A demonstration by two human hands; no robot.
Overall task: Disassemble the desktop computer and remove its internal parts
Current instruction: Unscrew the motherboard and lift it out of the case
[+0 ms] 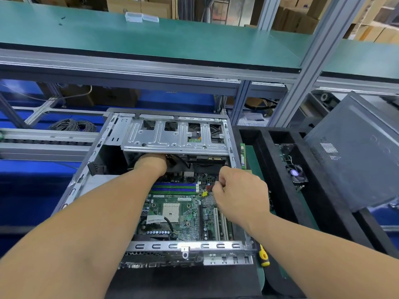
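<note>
The open desktop case (84,178) lies flat in front of me with its green motherboard (179,212) exposed. A silver drive cage (172,137) spans the far end of the case. My left hand (151,164) reaches under the cage's near edge, so its fingers are hidden. My right hand (239,193) hovers over the board's right side, fingers pinched on a small connector by a yellow plug (204,193). Blue and green memory slots (174,187) sit between my two hands.
A black foam tray (265,143) to the right holds a memory stick (243,156) and a small fan (295,173). The grey side panel (354,156) leans at far right. A yellow-handled screwdriver (263,256) lies by the case's near right corner. A green shelf (151,39) runs above.
</note>
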